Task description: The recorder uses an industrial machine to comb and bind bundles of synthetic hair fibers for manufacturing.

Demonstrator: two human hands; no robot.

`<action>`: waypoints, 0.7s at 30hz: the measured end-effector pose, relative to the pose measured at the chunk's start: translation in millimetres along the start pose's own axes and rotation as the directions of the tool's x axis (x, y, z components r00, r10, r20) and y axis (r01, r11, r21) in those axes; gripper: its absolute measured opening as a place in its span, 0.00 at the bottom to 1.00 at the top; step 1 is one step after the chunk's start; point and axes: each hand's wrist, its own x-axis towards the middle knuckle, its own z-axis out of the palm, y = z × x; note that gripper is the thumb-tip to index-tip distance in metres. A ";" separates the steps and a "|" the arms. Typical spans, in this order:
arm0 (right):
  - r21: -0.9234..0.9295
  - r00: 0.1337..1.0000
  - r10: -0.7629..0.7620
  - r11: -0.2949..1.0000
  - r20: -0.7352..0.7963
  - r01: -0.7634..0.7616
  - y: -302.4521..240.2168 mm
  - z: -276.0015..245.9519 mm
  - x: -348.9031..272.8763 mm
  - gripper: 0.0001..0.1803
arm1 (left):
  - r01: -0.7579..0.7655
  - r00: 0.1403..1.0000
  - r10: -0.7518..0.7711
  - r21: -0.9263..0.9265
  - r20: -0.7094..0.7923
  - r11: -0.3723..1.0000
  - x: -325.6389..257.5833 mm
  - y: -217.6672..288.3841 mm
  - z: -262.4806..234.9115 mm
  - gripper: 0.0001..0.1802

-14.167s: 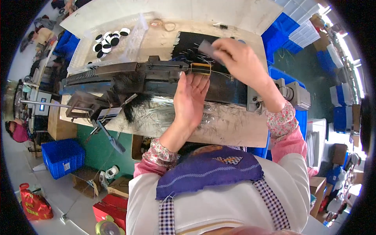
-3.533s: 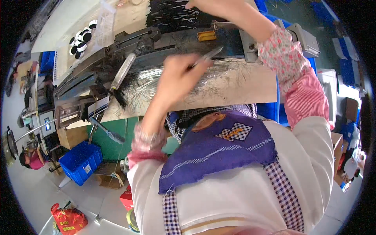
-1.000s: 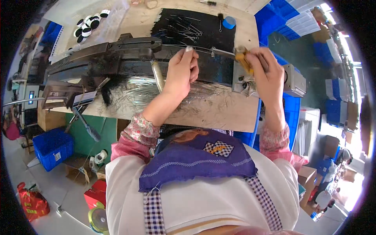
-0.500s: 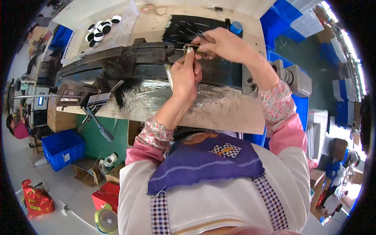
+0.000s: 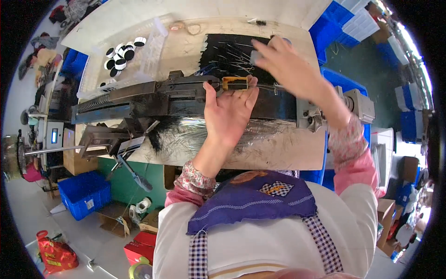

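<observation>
My left hand is palm up, thumb out and fingers stretched, at the end of a dark metal machine. Its fingertips lie at a small yellow-edged holder with a dark strip inside. Thin metal wires run from the holder toward the right. Above them, my right hand is blurred, its fingers stretched apart over the right part of a black mat. A greyish patch shows at one fingertip; I cannot make out what it is. Thin wire pieces with looped ends lie on the mat.
A clear plastic tray holds several black-and-white round caps at the back left. Loose straight wires and dark bristles lie along the table's near side. A grey motor unit stands at right; a hinged metal arm juts out at left.
My left hand has gone from a pinch to an open palm. My right hand has moved right, away from the left hand and the holder. The holder and wires are now uncovered.
</observation>
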 end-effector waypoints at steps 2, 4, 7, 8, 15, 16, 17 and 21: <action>0.280 0.988 0.082 0.959 -0.129 -0.043 -41.3 -2.4 -1.2 0.18 | 0.012 0.992 -0.013 -0.010 -0.126 1.000 -0.6 -1.2 3.4 0.43; 0.364 0.987 0.056 0.931 -0.150 0.002 -65.1 10.4 -3.4 0.20 | -0.024 0.995 0.025 0.006 -0.097 1.000 -1.3 -4.0 0.3 0.42; 0.396 0.973 0.217 0.902 -0.077 -0.170 -30.9 12.5 6.8 0.09 | -0.099 0.995 0.102 0.107 -0.022 0.989 -8.4 -4.5 -5.1 0.40; 0.431 0.966 0.258 0.873 -0.010 -0.229 -23.7 8.3 6.6 0.07 | -0.109 0.994 0.111 0.097 -0.022 0.989 -9.0 -5.2 -3.9 0.40; 0.395 0.988 0.157 0.908 -0.006 -0.142 -31.9 12.7 17.9 0.07 | -0.164 0.982 0.182 0.229 -0.057 0.960 -9.9 -9.2 2.2 0.38; 0.400 0.987 0.158 0.906 -0.007 -0.142 -31.4 11.7 17.5 0.07 | -0.154 0.984 0.170 0.226 -0.054 0.962 -10.1 -7.3 1.3 0.38; 0.381 0.988 0.152 0.913 0.017 -0.147 -29.4 7.9 16.1 0.07 | -0.153 0.984 0.170 0.232 -0.057 0.961 -11.6 -6.6 2.2 0.38; 0.352 0.991 0.133 0.929 -0.016 -0.119 -25.5 5.3 6.4 0.07 | -0.134 0.985 0.156 0.237 -0.078 0.962 -10.0 -4.8 3.9 0.36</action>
